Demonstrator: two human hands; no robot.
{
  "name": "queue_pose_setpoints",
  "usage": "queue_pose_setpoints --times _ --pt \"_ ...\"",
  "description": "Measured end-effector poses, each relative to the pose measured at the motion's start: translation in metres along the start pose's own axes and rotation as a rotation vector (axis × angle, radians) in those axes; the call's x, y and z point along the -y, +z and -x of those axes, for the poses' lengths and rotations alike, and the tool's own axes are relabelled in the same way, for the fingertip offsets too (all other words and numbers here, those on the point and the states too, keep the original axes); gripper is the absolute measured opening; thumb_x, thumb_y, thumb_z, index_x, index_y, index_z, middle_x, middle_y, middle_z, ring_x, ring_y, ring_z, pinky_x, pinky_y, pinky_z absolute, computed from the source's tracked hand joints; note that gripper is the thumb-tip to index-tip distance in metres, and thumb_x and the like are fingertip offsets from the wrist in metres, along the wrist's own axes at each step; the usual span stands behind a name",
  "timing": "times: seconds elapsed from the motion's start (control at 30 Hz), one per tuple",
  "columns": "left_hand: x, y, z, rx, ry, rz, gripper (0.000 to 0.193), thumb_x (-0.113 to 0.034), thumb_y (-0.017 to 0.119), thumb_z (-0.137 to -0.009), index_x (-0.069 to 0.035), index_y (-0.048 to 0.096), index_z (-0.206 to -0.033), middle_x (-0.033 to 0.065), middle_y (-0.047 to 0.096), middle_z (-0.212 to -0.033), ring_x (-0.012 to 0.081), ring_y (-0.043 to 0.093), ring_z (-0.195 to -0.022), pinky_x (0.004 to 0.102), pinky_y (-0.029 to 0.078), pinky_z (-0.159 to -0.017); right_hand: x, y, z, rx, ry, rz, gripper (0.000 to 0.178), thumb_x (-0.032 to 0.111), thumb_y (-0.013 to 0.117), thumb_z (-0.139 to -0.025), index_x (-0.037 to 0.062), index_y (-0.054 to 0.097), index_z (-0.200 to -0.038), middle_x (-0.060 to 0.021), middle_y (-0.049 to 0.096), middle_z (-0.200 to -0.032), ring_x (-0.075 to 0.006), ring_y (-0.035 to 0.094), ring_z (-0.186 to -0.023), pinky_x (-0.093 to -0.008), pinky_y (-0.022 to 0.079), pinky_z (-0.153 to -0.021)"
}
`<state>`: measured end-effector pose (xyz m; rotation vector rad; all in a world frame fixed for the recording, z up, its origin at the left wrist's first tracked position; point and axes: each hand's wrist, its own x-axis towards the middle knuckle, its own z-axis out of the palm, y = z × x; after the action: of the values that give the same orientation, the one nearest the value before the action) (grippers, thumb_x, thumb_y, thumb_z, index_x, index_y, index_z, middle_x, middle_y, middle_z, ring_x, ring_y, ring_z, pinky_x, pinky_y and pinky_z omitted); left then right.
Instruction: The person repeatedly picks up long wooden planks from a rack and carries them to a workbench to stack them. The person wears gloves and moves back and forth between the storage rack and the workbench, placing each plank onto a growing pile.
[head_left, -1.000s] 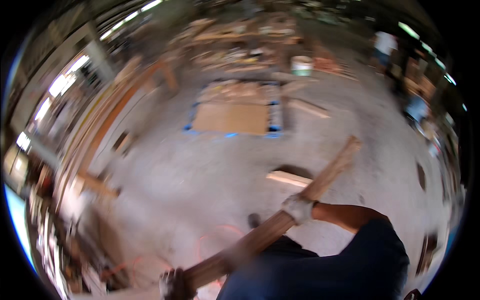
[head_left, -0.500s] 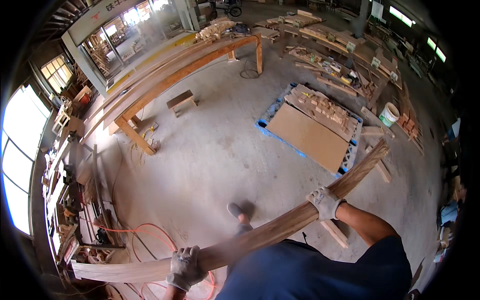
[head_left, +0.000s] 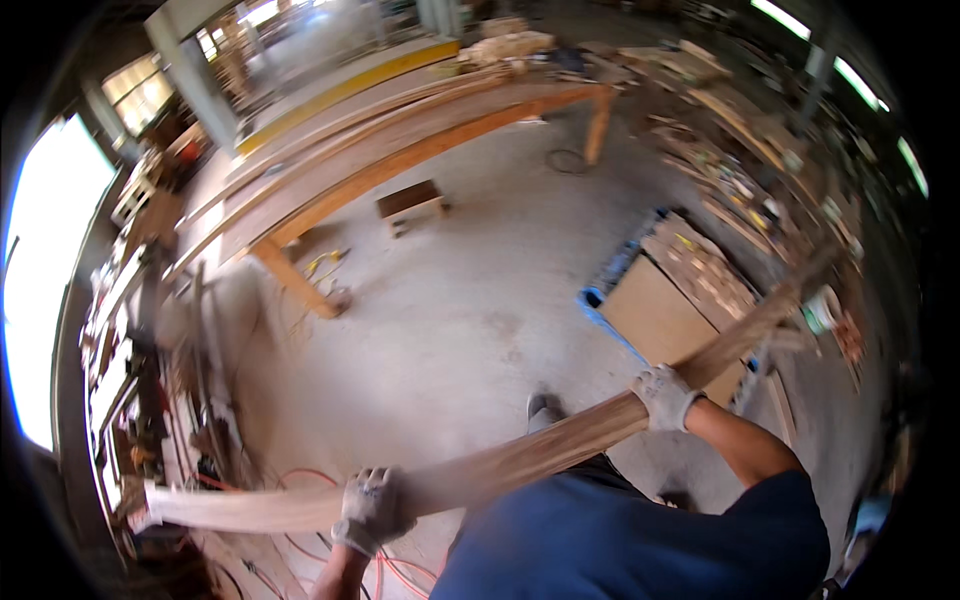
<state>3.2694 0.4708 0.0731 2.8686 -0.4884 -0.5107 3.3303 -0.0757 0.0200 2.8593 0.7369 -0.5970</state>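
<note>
A long brown wooden plank [head_left: 540,447] lies across the front of my body, its right end higher in the picture and its left end low. My left hand [head_left: 372,510], in a pale work glove, is closed around the plank toward its left end. Further right, my right hand [head_left: 663,397], gloved likewise, grips the plank with its fingers over the upper edge. Both ends stick out well past my hands. The plank's right end overlaps the cardboard sheet in the picture and is blurred.
A long wooden workbench [head_left: 400,145] bearing long strips stands ahead, with a small stool [head_left: 410,203] before it. At right, a blue pallet [head_left: 612,322] carries cardboard [head_left: 655,310] and wood pieces. An orange hose [head_left: 395,570] lies at lower left. Piled timber lines the left wall.
My view has turned left, so the workbench, stool and pallet appear further right. Both hands keep their hold on the plank. My feet have shifted in a step.
</note>
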Motion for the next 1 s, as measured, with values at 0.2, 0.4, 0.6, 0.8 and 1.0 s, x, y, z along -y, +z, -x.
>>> queue_pose_setpoints --times 0.2,0.4,0.6,0.8,1.0 --pt "0.037 -0.042 -0.112 0.039 -0.119 -0.008 0.069 -0.030 0.080 -0.066 -0.008 0.057 -0.128 0.0153 0.066 -0.120 0.0350 0.060 -0.116 0.0459 0.046 -0.104 -0.065 -0.016 -0.144 -0.049 -0.081 -0.072 0.075 0.048 0.088 -0.056 0.0088 0.062 -0.115 -0.0167 0.065 -0.117 -0.0335 0.059 -0.117 -0.0456 0.040 -0.106" --pt "0.067 -0.090 -0.195 -0.160 -0.124 -0.035 0.037 -0.019 0.064 -0.083 -0.006 0.060 -0.117 0.0143 0.067 -0.108 0.0326 0.064 -0.104 0.0438 0.050 -0.094 -0.128 -0.108 -0.288 -0.011 -0.164 -0.048 0.081 0.051 0.090 -0.052 0.0105 0.062 -0.117 -0.0140 0.064 -0.119 -0.0319 0.056 -0.118 -0.0438 0.037 -0.109" --pt "0.103 -0.132 -0.272 -0.139 -0.191 0.015 0.040 -0.017 0.067 -0.077 -0.008 0.059 -0.115 0.0122 0.066 -0.108 0.0325 0.063 -0.106 0.0434 0.049 -0.096 -0.165 -0.155 -0.393 -0.017 -0.218 -0.068 0.086 0.049 0.091 -0.051 0.0093 0.061 -0.120 -0.0141 0.063 -0.120 -0.0312 0.056 -0.121 -0.0422 0.037 -0.111" --pt "0.186 -0.152 -0.363 -0.119 -0.208 0.041 0.048 -0.019 0.073 -0.072 -0.008 0.060 -0.117 0.0129 0.067 -0.107 0.0336 0.064 -0.106 0.0459 0.050 -0.094 -0.181 -0.191 -0.498 -0.032 -0.179 -0.068 0.084 0.047 0.093 -0.049 0.0100 0.060 -0.116 -0.0157 0.062 -0.118 -0.0337 0.055 -0.118 -0.0435 0.038 -0.110" --pt "0.292 -0.195 -0.461 -0.176 -0.143 0.016 0.046 -0.016 0.074 -0.071 -0.006 0.061 -0.115 0.0133 0.066 -0.106 0.0336 0.064 -0.104 0.0464 0.053 -0.089 -0.184 -0.229 -0.602 -0.128 -0.113 -0.024 0.089 0.046 0.093 -0.047 0.0102 0.057 -0.119 -0.0158 0.061 -0.117 -0.0337 0.055 -0.117 -0.0440 0.038 -0.108"
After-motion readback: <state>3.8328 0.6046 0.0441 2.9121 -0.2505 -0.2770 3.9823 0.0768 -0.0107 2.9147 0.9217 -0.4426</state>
